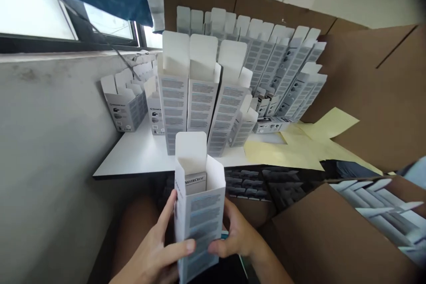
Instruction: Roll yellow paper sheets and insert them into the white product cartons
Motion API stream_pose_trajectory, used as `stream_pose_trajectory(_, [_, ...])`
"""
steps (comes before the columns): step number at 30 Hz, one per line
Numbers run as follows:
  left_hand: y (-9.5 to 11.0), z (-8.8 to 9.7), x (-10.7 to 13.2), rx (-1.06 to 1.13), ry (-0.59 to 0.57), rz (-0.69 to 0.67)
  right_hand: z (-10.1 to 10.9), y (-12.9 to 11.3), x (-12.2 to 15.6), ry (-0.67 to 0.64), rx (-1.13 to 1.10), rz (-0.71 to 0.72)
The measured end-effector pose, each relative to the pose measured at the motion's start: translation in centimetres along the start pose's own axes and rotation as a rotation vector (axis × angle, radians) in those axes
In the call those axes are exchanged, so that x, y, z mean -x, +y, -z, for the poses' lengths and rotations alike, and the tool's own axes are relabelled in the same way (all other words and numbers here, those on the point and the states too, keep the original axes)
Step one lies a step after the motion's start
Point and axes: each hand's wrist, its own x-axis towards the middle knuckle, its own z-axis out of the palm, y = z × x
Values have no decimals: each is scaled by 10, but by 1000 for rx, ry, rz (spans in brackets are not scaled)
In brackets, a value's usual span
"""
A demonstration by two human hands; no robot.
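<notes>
At 6 o'clock, a white box (199,217) stands open-topped, its end flaps raised, and is held upright between both hands. The left hand (153,244) grips it from 7 o'clock, with the thumb raised along the box's edge and the fingers across the front panel. The right hand (236,230) grips from 5 o'clock, with the fingers pressed to the opposite side. Neither hand is wide open; each is closed narrowly on the box. This two-sided hold appears to keep the thin walls squared and the mouth open. A printed insert (195,184) bearing SilverCrest lettering sits in the mouth; what it belongs to cannot be determined.

At 12 o'clock, many similar boxes (203,97) stand in close rows on a white counter (126,159), flaps up, apparently packed together for mutual support. A smaller group of boxes (123,106) stands at 10 o'clock beside a concrete wall (49,142). Cardboard sheets (376,97) rise behind the rows at 2 o'clock, seemingly as a backing. Yellow paper (299,151) lies at 3 o'clock. At 4 o'clock, a brown carton (333,239) holds flattened white boxes (376,204), stacked on edge, which keeps them compact.
</notes>
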Motion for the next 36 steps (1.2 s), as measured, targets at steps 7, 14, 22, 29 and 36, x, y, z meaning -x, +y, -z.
stream_pose_trajectory(7, [-16,-6,-6,-76,65,-10,121,-2,31,537,212,79])
stream_pose_trajectory(14, [-47,-7,-24,-6,270,202,238,-56,13,705,341,89])
stream_pose_trajectory(22, [-65,9,-62,-15,316,112,306,-89,-26,615,333,59])
stream_pose_trajectory(29, [-79,13,-135,47,327,211,325,-83,-74,545,342,22])
stream_pose_trajectory(36, [-113,9,-182,97,169,195,325,-66,-97,450,314,-6])
